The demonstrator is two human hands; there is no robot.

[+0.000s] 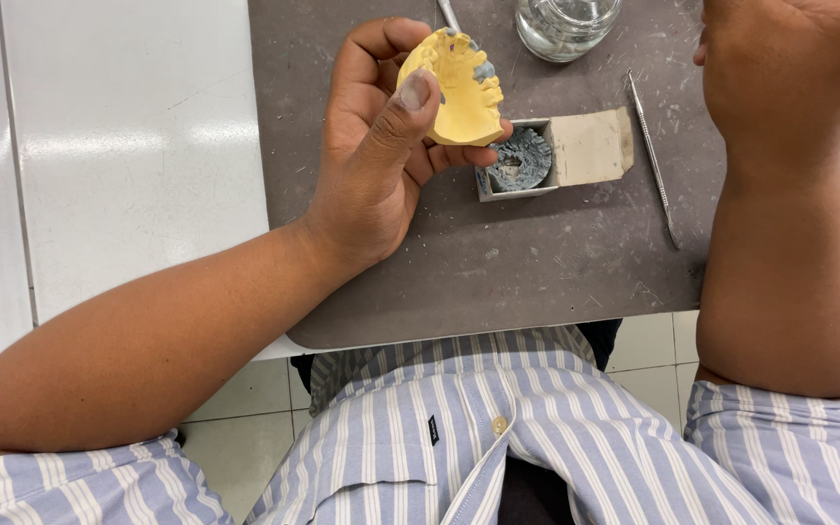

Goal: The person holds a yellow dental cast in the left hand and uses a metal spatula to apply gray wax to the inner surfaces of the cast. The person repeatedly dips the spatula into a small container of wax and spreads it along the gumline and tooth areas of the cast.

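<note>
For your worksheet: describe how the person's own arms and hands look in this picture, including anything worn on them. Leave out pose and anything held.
Both hands, the left hand and the right hand, are bare: no gloves, rings, watch or bracelets show. Forearms are uncovered. Short sleeves of a blue-and-white striped shirt end near the elbows. The left thumbnail is short and unpainted.

Small open grey-and-tan box on the dark mat

A dark grey work mat, scuffed and dusted with pale specks, lies on a glossy white tabletop. To the left of the mat the tabletop reflects soft bands of overhead light. Below the mat's near edge, a floor of pale square tiles with grey grout shows.
</note>
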